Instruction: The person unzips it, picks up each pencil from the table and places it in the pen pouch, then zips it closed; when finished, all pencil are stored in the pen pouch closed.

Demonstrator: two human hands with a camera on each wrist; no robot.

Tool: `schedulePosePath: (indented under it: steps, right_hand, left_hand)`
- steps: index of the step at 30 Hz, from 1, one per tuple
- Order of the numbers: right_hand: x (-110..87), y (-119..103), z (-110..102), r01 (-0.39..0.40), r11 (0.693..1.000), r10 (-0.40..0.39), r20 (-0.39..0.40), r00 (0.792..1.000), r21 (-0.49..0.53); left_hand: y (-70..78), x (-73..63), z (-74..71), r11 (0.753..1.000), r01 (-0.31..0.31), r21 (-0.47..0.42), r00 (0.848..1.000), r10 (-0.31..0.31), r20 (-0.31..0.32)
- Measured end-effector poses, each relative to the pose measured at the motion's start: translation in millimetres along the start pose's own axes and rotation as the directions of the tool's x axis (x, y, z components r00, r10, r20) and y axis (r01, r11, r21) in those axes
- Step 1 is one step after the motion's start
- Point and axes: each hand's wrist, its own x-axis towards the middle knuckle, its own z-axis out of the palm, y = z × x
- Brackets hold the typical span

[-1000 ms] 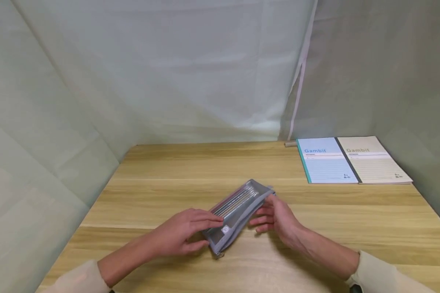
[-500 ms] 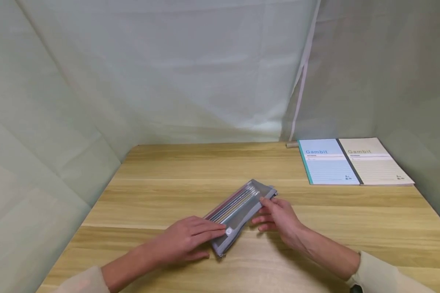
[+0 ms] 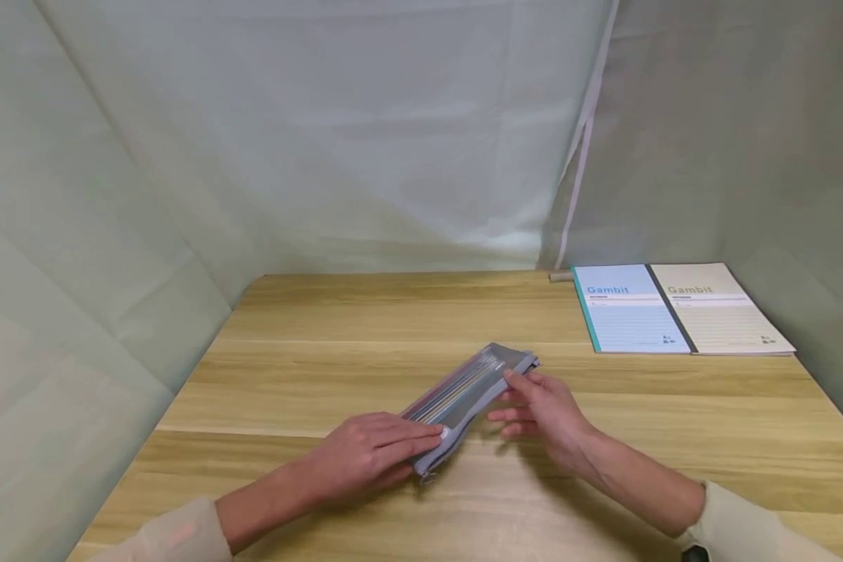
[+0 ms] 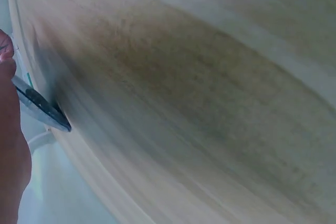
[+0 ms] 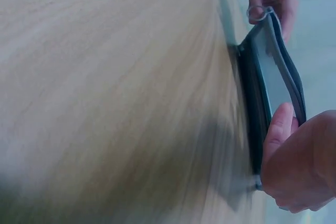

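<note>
A grey, see-through pencil case point(image 3: 474, 400) with several pencils inside lies slantwise over the table, its near long side tilted up. My left hand point(image 3: 379, 449) holds its near-left end, fingers on top and the thumb hidden beneath. At the far-right end, my right hand point(image 3: 551, 414) pinches the zip-side edge, thumb on top, while its lower fingers hang off the case. Seen from the right wrist, the pencil case point(image 5: 278, 66) shows its long zip edge between both hands, with a ring at the left hand's end. The left wrist view catches only a corner of the pencil case point(image 4: 44, 108).
Two notebooks, one blue point(image 3: 628, 312) and one cream point(image 3: 720, 312), lie side by side at the back right of the wooden table point(image 3: 309, 359). A small brown cylinder point(image 3: 560, 275) sits by the blue one. Cloth walls point(image 3: 393, 156) stand around the back and sides.
The left thumb has gone from beside the case to beneath it. My right thumb has come onto the top of the zip edge. The case has shifted slightly right and tilted.
</note>
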Motion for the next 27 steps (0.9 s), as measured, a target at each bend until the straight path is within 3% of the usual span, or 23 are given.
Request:
schedulePosePath:
  steps: [3, 7, 10, 13, 20, 27]
  right_hand:
    - [-1.3, -5, -4, 0.009, 1.0, -0.009, 0.01, 1.0, 0.0]
    - [-3.3, -10, -10, 0.017, 1.0, -0.017, 0.02, 1.0, -0.006]
    - [-4.4, -11, -14, 0.027, 0.999, -0.026, 0.019, 0.999, -0.031]
    - [-4.5, -12, -17, 0.039, 0.997, -0.039, -0.004, 0.999, -0.068]
    - [-12.9, -12, -15, 0.132, 0.976, -0.141, -0.042, 0.989, -0.176]
    - [-27.3, -6, -1, 0.281, 0.911, -0.282, 0.044, 0.959, -0.303]
  left_hand:
    - [-0.9, 2.6, -0.7, 1.0, 0.011, -0.016, 0.999, -0.012, -0.053]
    - [-0.7, 6.0, -2.4, 0.994, 0.077, -0.083, 0.989, -0.086, -0.118]
    - [0.6, 8.8, -4.4, 0.978, 0.153, -0.139, 0.977, -0.171, -0.128]
    - [1.3, 11.1, -5.8, 0.968, 0.193, -0.159, 0.968, -0.214, -0.129]
    - [-0.5, 14.8, -7.3, 0.955, 0.228, -0.191, 0.958, -0.255, -0.133]
    - [-4.4, 18.4, -9.5, 0.954, 0.218, -0.204, 0.959, -0.248, -0.135]
